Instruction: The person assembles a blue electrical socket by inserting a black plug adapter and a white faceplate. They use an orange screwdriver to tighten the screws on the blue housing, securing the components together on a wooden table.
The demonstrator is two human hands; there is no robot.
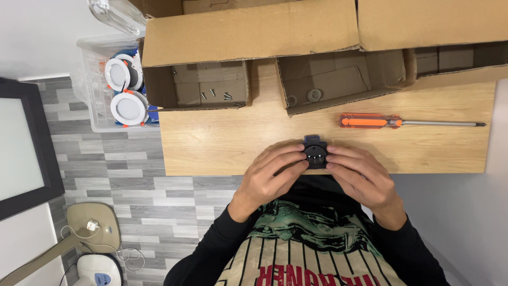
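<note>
Both hands, left hand (270, 172) & right hand (360, 172), fingers pinching small black part (316, 152) betw. them at table (222, 143) near edge; orange screwdriver (370, 122) nearby.

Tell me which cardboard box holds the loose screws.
The leftmost cardboard box, beside the clear plastic bin: screws lie inside. The middle box holds grey discs.

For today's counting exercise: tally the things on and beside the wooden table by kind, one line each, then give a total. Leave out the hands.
Small black part held in both hands: 1
Orange-handled screwdriver: 1
Open cardboard boxes: 3
Loose screws in the left box: about 5, too small to be sure
Round white light fittings in the clear bin: 2
Total: about 12
</note>
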